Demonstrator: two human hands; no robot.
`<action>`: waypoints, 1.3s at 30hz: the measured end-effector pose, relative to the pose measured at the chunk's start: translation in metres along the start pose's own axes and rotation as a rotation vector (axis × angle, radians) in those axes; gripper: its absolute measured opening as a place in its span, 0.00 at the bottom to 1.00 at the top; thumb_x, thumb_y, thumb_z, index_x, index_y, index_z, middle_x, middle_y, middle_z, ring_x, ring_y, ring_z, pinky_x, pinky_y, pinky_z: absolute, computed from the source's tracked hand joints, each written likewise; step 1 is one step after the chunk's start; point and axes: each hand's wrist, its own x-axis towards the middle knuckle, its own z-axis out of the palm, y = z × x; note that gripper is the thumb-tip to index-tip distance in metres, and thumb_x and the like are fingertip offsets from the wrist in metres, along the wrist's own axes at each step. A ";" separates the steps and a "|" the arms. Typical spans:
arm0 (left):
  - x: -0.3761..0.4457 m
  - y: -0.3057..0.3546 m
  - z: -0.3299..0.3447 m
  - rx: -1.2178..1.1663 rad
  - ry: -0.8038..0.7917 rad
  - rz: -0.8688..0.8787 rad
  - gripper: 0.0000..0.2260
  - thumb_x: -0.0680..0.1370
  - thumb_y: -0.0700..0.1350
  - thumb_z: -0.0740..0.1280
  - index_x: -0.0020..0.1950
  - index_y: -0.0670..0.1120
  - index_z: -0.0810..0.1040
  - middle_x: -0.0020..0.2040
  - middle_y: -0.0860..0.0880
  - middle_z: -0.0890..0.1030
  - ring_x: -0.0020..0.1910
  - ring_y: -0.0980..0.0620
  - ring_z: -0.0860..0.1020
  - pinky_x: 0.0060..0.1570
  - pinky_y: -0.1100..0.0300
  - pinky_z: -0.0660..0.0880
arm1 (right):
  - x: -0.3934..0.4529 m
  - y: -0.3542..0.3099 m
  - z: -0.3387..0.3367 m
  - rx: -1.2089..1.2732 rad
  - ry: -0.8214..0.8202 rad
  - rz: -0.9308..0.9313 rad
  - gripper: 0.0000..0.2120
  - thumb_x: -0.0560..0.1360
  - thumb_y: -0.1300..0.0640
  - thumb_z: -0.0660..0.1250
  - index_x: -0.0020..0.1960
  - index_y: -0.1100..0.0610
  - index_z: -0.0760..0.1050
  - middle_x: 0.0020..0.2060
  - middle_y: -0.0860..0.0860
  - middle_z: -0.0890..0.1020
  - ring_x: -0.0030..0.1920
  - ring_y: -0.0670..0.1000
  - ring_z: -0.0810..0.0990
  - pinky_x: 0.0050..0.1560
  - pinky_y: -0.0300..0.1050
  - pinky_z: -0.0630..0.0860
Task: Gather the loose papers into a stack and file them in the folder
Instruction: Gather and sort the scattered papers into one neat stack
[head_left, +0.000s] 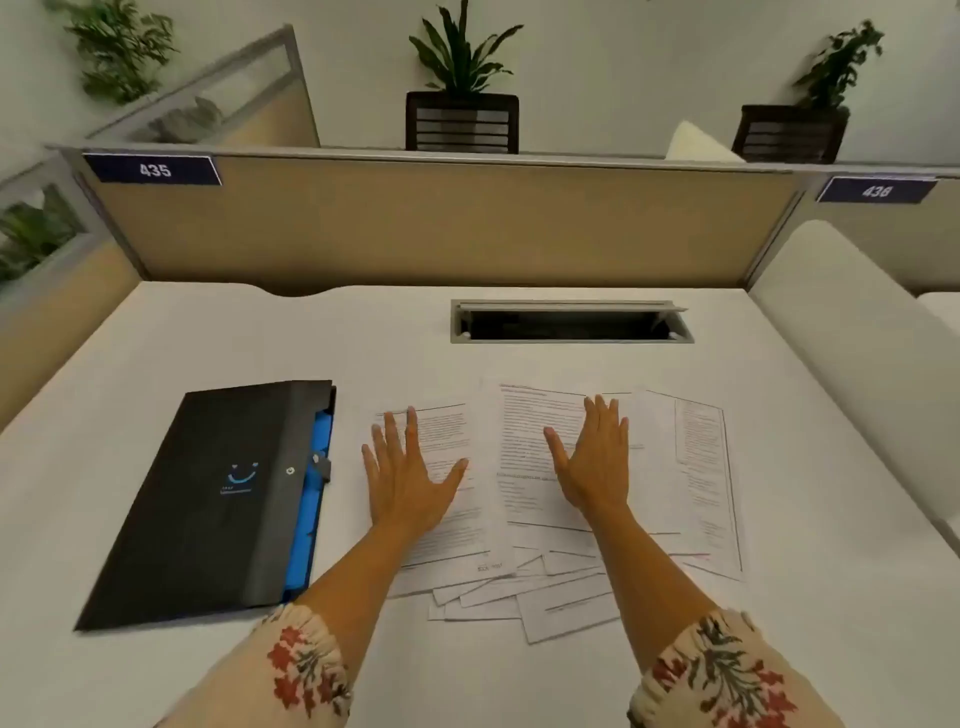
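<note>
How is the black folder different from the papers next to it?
The folder is black with a blue smile mark; the papers are white with printed lines. The folder is one neat piece, with blue showing along its right edge; the papers are many sheets, spread out and overlapping crookedly. No hand touches the folder; the left hand and right hand lie flat on the papers. Both rest on the white desk.

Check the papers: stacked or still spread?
Spread. The papers lie fanned and overlapping on the desk, corners pointing different ways. Left hand and right hand rest flat on them.
</note>
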 end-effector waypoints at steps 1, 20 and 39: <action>-0.005 -0.005 0.003 0.009 -0.058 -0.085 0.48 0.74 0.74 0.55 0.79 0.50 0.31 0.80 0.41 0.35 0.79 0.41 0.35 0.76 0.41 0.35 | -0.006 0.004 0.005 -0.028 -0.044 0.037 0.42 0.77 0.32 0.52 0.81 0.58 0.49 0.81 0.55 0.50 0.80 0.56 0.44 0.80 0.55 0.40; -0.017 0.006 0.016 -0.134 -0.112 -0.463 0.63 0.56 0.69 0.78 0.79 0.52 0.44 0.80 0.40 0.48 0.78 0.40 0.49 0.73 0.40 0.53 | -0.030 0.016 0.019 0.149 -0.221 0.326 0.61 0.58 0.36 0.80 0.79 0.57 0.51 0.76 0.57 0.59 0.77 0.59 0.57 0.74 0.60 0.59; -0.013 0.029 0.002 -0.257 -0.108 -0.514 0.34 0.66 0.56 0.80 0.65 0.43 0.72 0.65 0.42 0.69 0.66 0.42 0.68 0.65 0.48 0.69 | -0.020 0.002 0.015 0.502 -0.326 0.281 0.24 0.80 0.44 0.64 0.67 0.61 0.74 0.61 0.56 0.81 0.61 0.59 0.80 0.60 0.54 0.78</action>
